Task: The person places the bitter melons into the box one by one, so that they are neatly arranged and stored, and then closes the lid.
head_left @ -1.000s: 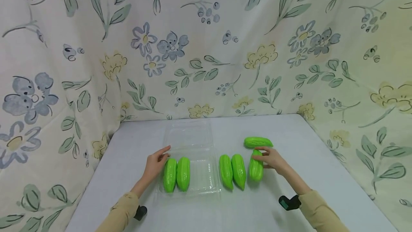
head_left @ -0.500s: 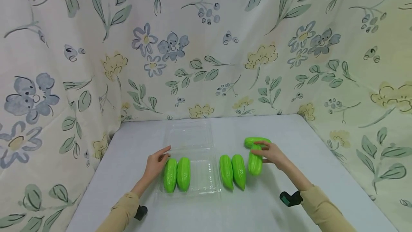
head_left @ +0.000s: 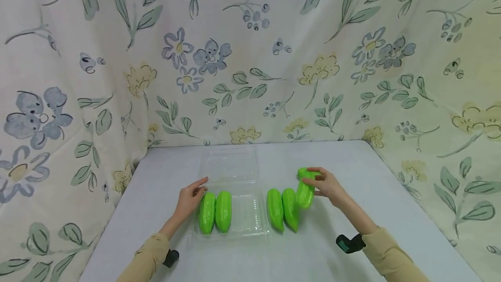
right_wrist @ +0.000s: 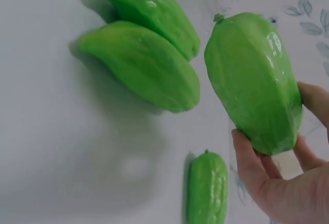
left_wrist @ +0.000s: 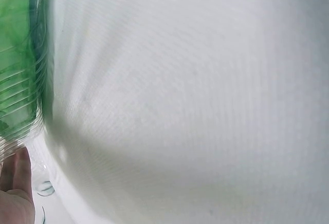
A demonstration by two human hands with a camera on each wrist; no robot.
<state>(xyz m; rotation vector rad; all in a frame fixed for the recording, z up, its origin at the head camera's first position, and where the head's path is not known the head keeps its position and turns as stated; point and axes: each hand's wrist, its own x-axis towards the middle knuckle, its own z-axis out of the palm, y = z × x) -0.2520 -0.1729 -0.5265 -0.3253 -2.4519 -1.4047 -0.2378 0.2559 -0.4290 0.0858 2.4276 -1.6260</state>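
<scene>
My right hand (head_left: 326, 186) pinches a green bitter melon (right_wrist: 252, 82) near one end and holds it above the table, tilted. Beside it in the head view lie two more bitter melons (head_left: 275, 209), close together, while another bitter melon (right_wrist: 207, 189) lies behind, partly hidden by the hand. My left hand (head_left: 189, 198) rests at the far left corner of a clear plastic clamshell box (head_left: 250, 231), its fingers (left_wrist: 22, 170) fairly straight against the edge. Inside the box's left half, two bitter melons (head_left: 215, 212) stand side by side.
The clear lid (head_left: 231, 164) lies folded back behind the box. A white table (head_left: 332, 156) bears everything, backed by a floral curtain (head_left: 250, 99) along its far edge and sides. Dark wrist devices (head_left: 351, 244) sit under both forearms.
My right hand has lifted the bitter melon off the table and carried it away from me and a little left, toward the pair. My left hand stays at the box corner.
</scene>
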